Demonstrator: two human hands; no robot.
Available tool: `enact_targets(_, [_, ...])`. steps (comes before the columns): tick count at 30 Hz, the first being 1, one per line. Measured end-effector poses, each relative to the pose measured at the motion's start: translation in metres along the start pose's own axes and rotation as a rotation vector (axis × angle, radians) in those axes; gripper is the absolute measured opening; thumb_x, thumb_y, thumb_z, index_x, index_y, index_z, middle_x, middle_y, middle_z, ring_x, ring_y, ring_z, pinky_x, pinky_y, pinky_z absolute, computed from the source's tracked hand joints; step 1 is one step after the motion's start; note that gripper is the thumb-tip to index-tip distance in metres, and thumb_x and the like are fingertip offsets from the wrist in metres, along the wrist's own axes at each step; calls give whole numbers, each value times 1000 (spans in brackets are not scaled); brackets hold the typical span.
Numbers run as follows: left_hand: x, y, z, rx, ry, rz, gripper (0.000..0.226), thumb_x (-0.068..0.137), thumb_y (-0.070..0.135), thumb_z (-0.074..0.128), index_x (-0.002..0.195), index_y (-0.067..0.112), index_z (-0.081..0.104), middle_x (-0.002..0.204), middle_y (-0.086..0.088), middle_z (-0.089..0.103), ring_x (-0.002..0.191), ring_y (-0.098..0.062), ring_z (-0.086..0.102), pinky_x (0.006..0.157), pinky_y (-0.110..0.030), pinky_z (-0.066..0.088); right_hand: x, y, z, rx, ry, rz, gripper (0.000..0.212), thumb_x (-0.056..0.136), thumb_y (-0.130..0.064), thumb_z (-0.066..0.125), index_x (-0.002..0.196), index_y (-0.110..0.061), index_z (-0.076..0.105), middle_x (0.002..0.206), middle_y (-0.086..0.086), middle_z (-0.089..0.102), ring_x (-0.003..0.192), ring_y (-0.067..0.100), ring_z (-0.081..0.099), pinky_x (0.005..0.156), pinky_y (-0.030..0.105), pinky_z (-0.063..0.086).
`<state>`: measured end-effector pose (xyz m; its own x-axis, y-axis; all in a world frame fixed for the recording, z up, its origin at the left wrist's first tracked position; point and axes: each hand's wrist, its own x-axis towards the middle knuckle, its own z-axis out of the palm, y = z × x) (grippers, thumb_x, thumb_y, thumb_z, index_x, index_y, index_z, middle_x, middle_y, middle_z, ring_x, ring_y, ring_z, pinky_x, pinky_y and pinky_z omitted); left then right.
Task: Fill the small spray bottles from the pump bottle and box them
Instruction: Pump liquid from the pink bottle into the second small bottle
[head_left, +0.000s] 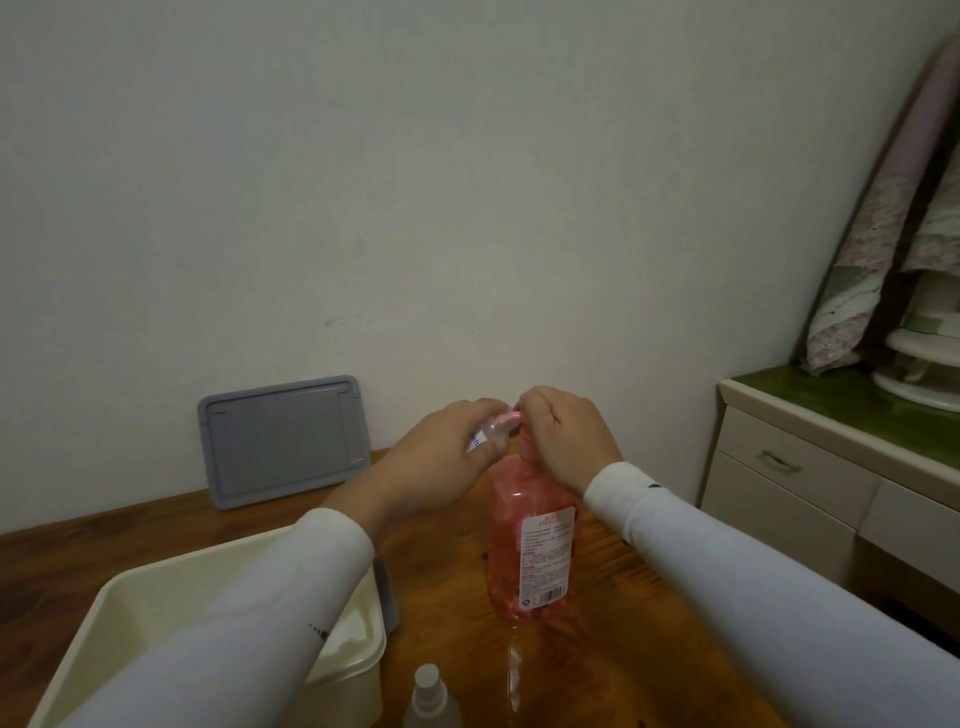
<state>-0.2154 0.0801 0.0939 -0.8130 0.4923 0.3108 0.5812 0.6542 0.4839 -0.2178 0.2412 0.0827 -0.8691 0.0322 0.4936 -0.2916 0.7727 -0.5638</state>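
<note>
At 12 o'clock of the pump bottle (532, 545), left hand (441, 457) grips a small spray bottle (491, 434) under the nozzle; right hand (563, 436) clenches the pump head. Filling step, I'd say; next, a steady press.

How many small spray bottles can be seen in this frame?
2. One small spray bottle is gripped in the left hand at the pump bottle's nozzle; another stands near the bottom edge. The box interior is partly hidden.

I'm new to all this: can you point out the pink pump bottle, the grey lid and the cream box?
pink pump bottle (511, 571), head view, on its pink body left of the label
grey lid (283, 441), head view, centre panel
cream box (111, 590), head view, far rim
</note>
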Motion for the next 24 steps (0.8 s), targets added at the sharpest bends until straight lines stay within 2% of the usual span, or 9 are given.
enact_targets(5, [1,0,-2,-9,8,3,38,98,36,47,135,30,44,130,5,54,105,-9,49,86,-23,38,2,-2,-2,-9,2,3,37,92,-25,32,72,-14,61,73,1,62,77,23,55,71,36,44])
enact_targets(8, [2,3,-7,-9,13,18,37,98,36,47,134,30,45,128,5,54,105,-9,49,86,-23,39,6,-5,-7,-28,22,-28,44,84,-34,26,79,-14,65,80,4,67,78,21,57,70,34,44])
enact_targets(11, [4,3,-9,-4,20,24,36,98,35,47,134,30,45,128,4,55,106,-11,50,86,-23,39,11,-6,-7,-30,11,-37,42,82,-34,25,74,-17,62,76,2,65,76,21,56,66,32,40])
enact_targets(14, [3,1,-4,3,15,15,38,98,36,46,135,29,44,130,4,54,107,-10,50,86,-22,38,6,0,-3,-49,-22,-37,35,92,-24,31,64,-20,52,63,-6,54,72,21,50,64,32,33])
enact_targets(17, [1,-2,1,-4,3,4,38,98,37,45,135,30,44,129,4,54,107,-11,51,87,-24,40,3,5,1,-64,-34,-33,33,94,-18,34,67,-15,54,66,-2,53,73,23,50,65,35,37])
enact_targets(21, [2,-1,-3,3,-2,12,36,98,36,47,133,30,46,125,4,56,106,-12,52,87,-25,41,4,0,-5,-45,-44,-35,36,92,-24,31,77,-11,61,70,-2,60,76,22,54,68,35,41])
enact_targets(24, [4,1,-7,15,10,32,36,98,36,47,133,29,46,126,4,56,105,-11,51,86,-23,40,8,-5,-12,-35,-35,-49,45,85,-34,25,82,-12,64,80,3,65,79,21,56,68,33,41])
